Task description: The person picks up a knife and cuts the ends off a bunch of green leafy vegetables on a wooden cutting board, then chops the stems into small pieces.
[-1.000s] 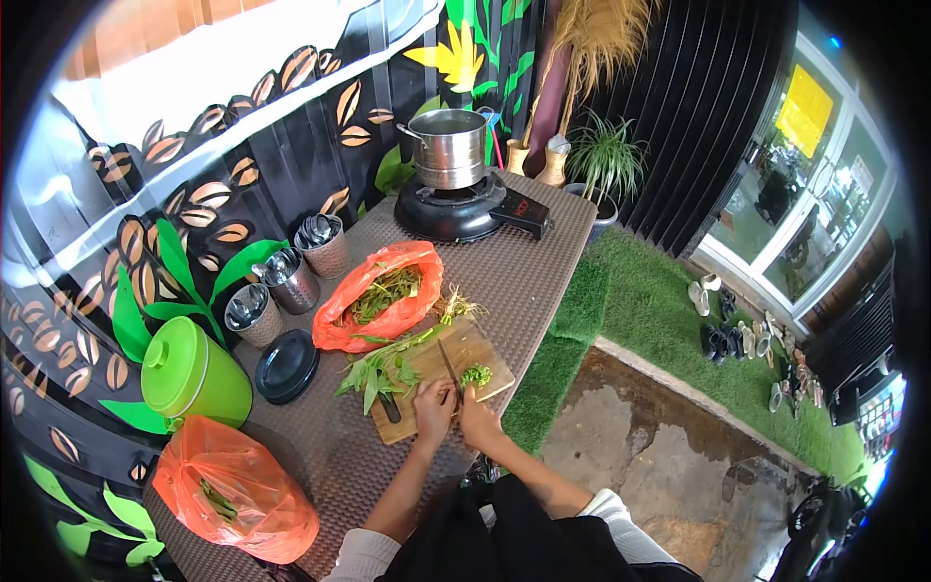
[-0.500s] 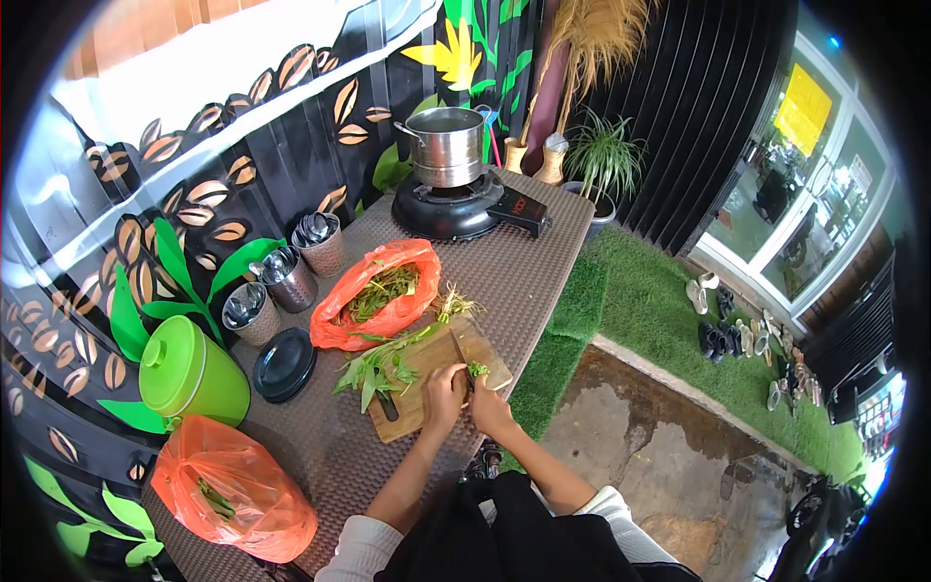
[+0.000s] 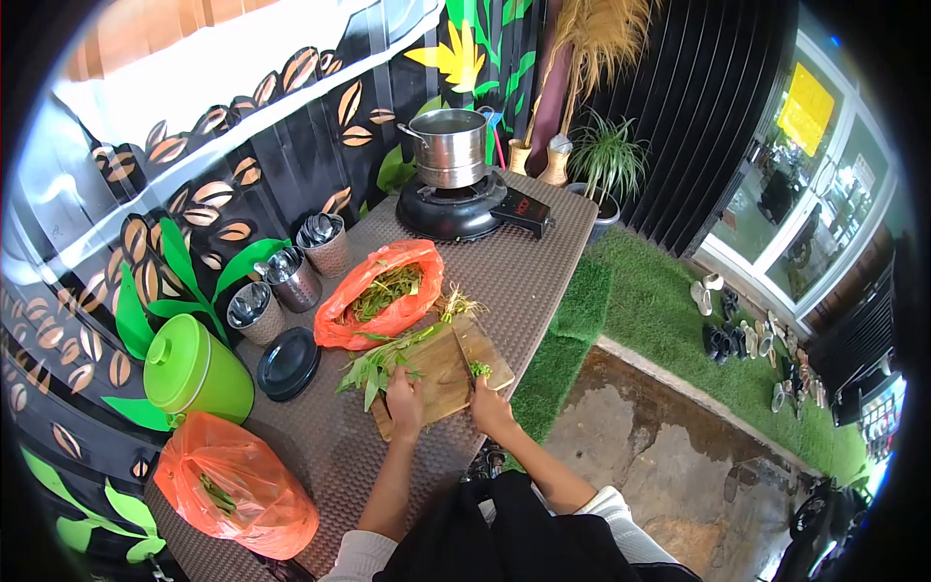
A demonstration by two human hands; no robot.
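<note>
A person stands at a table, and both hands are over a wooden board near the table's edge. The right hand has its fingers closed around the handle of a knife. The blade of this knife points away from the person, across the board, and just beside it there is a small heap of chopped bits. The left hand is at the other side of the board, upon the leaves. Its fingers are partly bent (whether they grip a leaf or only touch it, one cannot tell). The leaves lie partly on the board and partly on the table, with their stems directed to the far edge of the board, where pale roots are lying.

Behind the board an orange bag stands open, with more greens inside. To its left are dark plates in a stack, three cups with cutlery, and a green tub with its lid on. A second bag is at the near left. At the far end, a metal pot sits on a black stove.
</note>
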